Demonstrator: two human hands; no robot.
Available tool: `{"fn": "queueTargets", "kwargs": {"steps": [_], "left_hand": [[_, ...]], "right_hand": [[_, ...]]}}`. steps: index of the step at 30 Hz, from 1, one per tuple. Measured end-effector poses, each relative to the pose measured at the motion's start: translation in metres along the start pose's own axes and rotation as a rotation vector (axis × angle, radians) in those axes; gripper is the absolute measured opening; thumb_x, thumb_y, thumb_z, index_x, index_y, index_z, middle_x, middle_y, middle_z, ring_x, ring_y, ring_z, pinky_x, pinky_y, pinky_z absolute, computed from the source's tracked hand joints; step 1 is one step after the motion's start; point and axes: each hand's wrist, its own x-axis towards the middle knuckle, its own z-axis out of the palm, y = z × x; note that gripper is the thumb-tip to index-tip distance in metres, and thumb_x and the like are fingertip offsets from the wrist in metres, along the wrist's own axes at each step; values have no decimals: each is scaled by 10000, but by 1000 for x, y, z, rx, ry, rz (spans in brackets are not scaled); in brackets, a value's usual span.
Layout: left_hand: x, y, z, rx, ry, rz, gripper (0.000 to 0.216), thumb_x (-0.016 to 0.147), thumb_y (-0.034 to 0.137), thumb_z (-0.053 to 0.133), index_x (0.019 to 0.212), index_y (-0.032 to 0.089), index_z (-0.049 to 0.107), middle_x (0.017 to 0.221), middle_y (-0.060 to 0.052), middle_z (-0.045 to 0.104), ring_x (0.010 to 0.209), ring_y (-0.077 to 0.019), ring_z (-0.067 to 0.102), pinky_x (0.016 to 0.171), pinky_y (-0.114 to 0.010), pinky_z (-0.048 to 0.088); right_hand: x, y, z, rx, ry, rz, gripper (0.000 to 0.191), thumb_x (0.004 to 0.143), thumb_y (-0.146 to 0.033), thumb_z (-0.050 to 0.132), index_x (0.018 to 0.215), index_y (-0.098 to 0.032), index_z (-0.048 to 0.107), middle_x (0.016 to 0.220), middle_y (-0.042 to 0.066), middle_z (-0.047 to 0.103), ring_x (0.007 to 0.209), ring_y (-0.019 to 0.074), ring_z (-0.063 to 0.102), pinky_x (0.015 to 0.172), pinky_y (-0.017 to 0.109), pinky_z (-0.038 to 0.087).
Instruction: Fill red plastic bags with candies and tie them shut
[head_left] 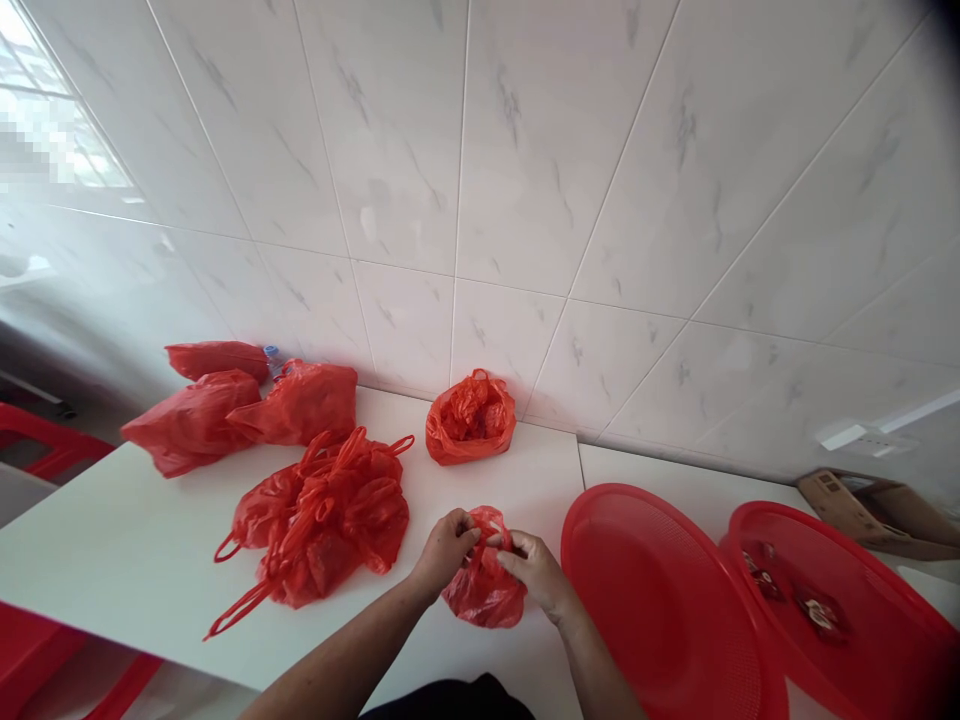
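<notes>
A small red plastic bag (484,590) rests on the white table (135,560) in front of me. My left hand (444,548) pinches the bag's top from the left. From the right, my right hand (536,568) grips the same top, fingers closed on the handles. Left of my hands lies a heap of several tied red bags (322,515). An open red bag (471,420) with red contents stands behind, near the wall.
Three fuller red bags (240,405) lie at the table's back left, a bottle cap showing among them. Two red round baskets (667,600) (847,610) sit on the right; the far one holds a few small packets. A cardboard box (874,510) lies by the wall.
</notes>
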Motion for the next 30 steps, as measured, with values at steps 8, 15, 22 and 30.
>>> {"fn": "queueTargets", "kwargs": {"steps": [8, 15, 22, 30], "left_hand": [[-8, -6, 5, 17, -17, 4, 127, 732, 208, 528, 679, 218, 413, 554, 83, 465, 498, -92, 471, 507, -216, 405], [-10, -18, 1, 105, -12, -11, 100, 714, 213, 501, 679, 220, 408, 567, 72, 476, 528, -109, 476, 522, -230, 385], [-11, -38, -24, 298, 63, 39, 117, 666, 186, 518, 608, 210, 419, 582, 60, 436, 592, -122, 407, 573, -253, 299], [-23, -72, -78, 388, 158, -20, 141, 707, 268, 513, 616, 212, 420, 591, 48, 442, 612, -140, 435, 597, -268, 325]], "right_hand": [[13, 18, 3, -439, 348, 30, 17, 720, -243, 543, 719, -227, 538, 639, -36, 579, 587, 128, 493, 545, 244, 357], [9, 4, 7, -39, 149, 13, 326, 670, -179, 513, 952, -218, 674, 925, 33, 708, 842, 193, 637, 735, 294, 479], [12, 19, -15, 159, 469, 56, 260, 641, -354, 648, 839, -185, 637, 769, 29, 660, 664, 154, 585, 703, 317, 497], [19, 33, -28, -41, 726, 68, 300, 701, -329, 547, 960, -195, 616, 918, 61, 653, 804, 190, 600, 746, 309, 480]]}}
